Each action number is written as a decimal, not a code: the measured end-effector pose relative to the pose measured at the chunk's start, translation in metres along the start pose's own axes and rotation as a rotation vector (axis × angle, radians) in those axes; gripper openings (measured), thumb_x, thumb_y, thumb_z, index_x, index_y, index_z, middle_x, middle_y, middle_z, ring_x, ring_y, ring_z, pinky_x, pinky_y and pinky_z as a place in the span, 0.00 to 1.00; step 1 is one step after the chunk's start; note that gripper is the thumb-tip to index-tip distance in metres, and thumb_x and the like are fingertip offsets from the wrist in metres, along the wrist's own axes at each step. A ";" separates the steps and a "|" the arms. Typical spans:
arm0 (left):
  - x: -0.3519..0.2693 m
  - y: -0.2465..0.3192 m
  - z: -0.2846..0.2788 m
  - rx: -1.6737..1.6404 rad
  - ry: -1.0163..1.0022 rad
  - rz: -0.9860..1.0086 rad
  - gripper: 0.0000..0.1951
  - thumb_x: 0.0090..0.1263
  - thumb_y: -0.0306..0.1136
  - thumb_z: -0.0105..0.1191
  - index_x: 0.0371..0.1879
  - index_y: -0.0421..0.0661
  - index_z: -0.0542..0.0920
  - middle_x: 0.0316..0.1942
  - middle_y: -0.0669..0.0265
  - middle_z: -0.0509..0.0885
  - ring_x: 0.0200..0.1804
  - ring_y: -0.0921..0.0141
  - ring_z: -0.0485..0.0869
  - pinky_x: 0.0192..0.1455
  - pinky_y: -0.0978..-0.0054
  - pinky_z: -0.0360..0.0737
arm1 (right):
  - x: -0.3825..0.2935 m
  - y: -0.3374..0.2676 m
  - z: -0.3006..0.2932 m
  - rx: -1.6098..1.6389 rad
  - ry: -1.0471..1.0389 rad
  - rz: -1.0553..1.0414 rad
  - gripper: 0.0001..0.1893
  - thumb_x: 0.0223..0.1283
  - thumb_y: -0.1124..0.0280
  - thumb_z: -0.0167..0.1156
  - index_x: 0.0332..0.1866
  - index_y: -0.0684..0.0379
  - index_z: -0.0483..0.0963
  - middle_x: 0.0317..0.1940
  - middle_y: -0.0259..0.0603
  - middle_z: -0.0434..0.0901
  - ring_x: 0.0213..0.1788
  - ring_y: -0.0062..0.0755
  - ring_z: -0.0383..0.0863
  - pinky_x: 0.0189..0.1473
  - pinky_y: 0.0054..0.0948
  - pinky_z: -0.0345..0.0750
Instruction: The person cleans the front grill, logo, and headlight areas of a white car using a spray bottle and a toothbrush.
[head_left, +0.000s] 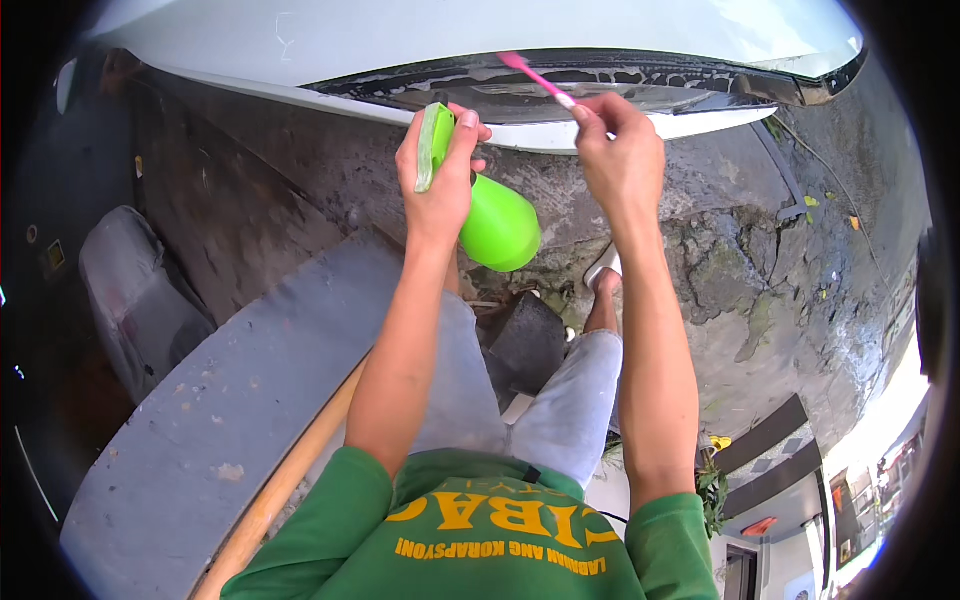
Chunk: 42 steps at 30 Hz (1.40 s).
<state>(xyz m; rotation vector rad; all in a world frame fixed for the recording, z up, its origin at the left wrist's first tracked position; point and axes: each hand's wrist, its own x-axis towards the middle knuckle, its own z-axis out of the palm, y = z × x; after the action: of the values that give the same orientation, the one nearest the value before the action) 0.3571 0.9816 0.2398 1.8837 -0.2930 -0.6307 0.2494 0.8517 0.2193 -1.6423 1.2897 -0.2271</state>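
Note:
My left hand (442, 176) grips a bright green spray bottle (502, 225) by its neck and trigger head, the round base tilted toward me. Between the thumb and fingers of my right hand (622, 154) is a pink brush (536, 79), which looks like a toothbrush. Its head meets the dark trim strip (585, 64) along the edge of a white vehicle panel (450, 30). Whitish foam or residue streaks that strip. Below it lies a dark glossy surface, perhaps glass, bordered by a white lower edge (540, 139).
To my left stand a grey-blue slab or wall top (247, 322), a wooden pole (277, 487) and a covered grey seat-like object (139, 285). Cracked, mossy concrete (727, 300) spreads to the right. A dark block (529, 341) sits between my legs. Green leaves (712, 491) grow at lower right.

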 end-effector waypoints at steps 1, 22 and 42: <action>0.002 0.001 -0.003 -0.010 0.003 -0.006 0.09 0.74 0.37 0.56 0.42 0.45 0.79 0.34 0.67 0.85 0.41 0.75 0.84 0.35 0.77 0.78 | 0.002 0.009 -0.009 0.028 0.001 0.032 0.07 0.64 0.64 0.60 0.38 0.54 0.82 0.24 0.47 0.83 0.30 0.48 0.84 0.35 0.44 0.76; -0.013 -0.014 -0.060 -0.156 0.194 0.074 0.10 0.67 0.36 0.62 0.37 0.43 0.78 0.29 0.62 0.85 0.34 0.66 0.87 0.37 0.70 0.79 | 0.030 0.021 0.026 0.072 -0.159 -0.251 0.11 0.72 0.70 0.55 0.37 0.67 0.79 0.19 0.30 0.72 0.22 0.17 0.66 0.26 0.22 0.63; -0.032 -0.029 -0.101 -0.399 0.308 0.196 0.13 0.67 0.39 0.63 0.38 0.42 0.77 0.30 0.59 0.84 0.32 0.60 0.86 0.34 0.66 0.78 | -0.025 -0.042 0.076 0.238 -0.529 0.192 0.13 0.77 0.57 0.43 0.34 0.50 0.64 0.16 0.24 0.58 0.10 0.13 0.54 0.10 0.20 0.50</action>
<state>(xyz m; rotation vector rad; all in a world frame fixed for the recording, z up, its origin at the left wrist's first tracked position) 0.3833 1.0872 0.2510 1.5160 -0.1362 -0.2374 0.3157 0.9131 0.2244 -1.2525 0.9608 0.1599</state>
